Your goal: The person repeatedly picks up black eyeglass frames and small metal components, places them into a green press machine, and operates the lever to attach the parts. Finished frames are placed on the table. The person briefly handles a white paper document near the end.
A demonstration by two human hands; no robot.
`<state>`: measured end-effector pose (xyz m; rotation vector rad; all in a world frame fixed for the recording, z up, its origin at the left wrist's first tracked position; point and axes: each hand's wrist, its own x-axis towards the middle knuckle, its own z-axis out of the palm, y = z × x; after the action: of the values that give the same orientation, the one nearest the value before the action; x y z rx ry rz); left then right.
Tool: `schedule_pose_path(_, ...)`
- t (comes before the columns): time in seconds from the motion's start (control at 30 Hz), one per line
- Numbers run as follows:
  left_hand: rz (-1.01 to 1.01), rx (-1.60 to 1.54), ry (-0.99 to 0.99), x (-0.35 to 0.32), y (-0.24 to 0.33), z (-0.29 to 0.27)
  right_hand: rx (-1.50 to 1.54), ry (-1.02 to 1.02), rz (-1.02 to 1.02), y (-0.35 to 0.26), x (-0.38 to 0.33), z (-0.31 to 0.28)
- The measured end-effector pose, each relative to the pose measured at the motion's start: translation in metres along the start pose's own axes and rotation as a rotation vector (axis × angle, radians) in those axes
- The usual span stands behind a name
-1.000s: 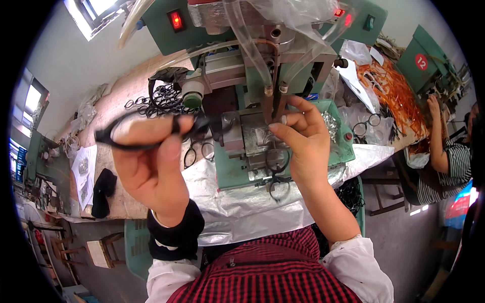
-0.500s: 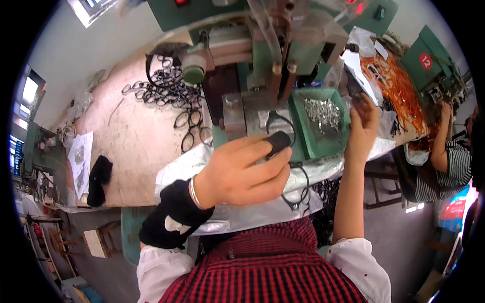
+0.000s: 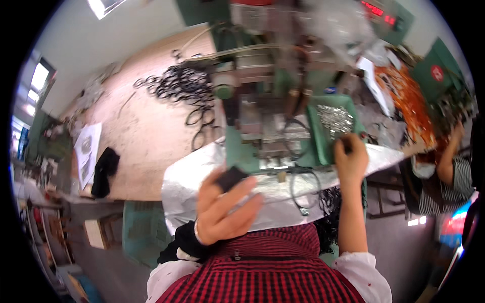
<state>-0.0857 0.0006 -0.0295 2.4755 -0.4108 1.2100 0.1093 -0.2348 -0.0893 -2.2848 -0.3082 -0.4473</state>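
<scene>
My left hand (image 3: 222, 209) is raised close to my chest, with its thumb and fingers closed on a small black piece (image 3: 231, 178). My right hand (image 3: 350, 159) reaches forward to the near right corner of a green tray (image 3: 317, 132) that holds a heap of small shiny metal parts (image 3: 334, 118). Its fingers curl at the tray's edge, and something dark shows at the fingertips. What it is stays unclear. A thin black loop (image 3: 298, 189) lies on the silver sheet (image 3: 187, 189) between my hands.
A green bench machine (image 3: 262, 108) stands ahead of me. Many black loops and frames (image 3: 184, 86) are piled on the wooden table (image 3: 141, 136) to the left, near a black cloth (image 3: 105, 169). An orange heap (image 3: 406, 103) lies at the right, where another person (image 3: 447, 169) works.
My left hand, which held a black frame up a second ago, has drawn back toward my chest with the small black piece. My right hand left the machine and went to the green tray.
</scene>
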Motion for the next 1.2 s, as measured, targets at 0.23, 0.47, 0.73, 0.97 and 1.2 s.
schedule_pose_path(0.23, -0.247, 0.445, 0.085, 0.045, -0.083, -0.068, 0.333, 0.066, 0.001, -0.006, 0.01, 0.005)
schedule_pose_path(0.47, -0.531, 0.69, -0.383, -0.051, -0.199, 0.054, 0.357, -0.051, 0.081, -0.003, 0.013, 0.023)
schedule_pose_path(0.73, -0.984, -0.13, -0.095, -0.042, -0.161, -0.05, 0.141, 0.161, 0.205, 0.058, -0.045, -0.053)
schedule_pose_path(0.97, -1.079, -0.899, 0.087, 0.019, -0.111, -0.024, 0.565, -0.081, -0.051, -0.044, 0.002, -0.026)
schedule_pose_path(1.2, -1.218, -0.909, 0.2, -0.013, -0.079, 0.022, 0.941, -0.146, 0.071, -0.108, 0.023, 0.024)
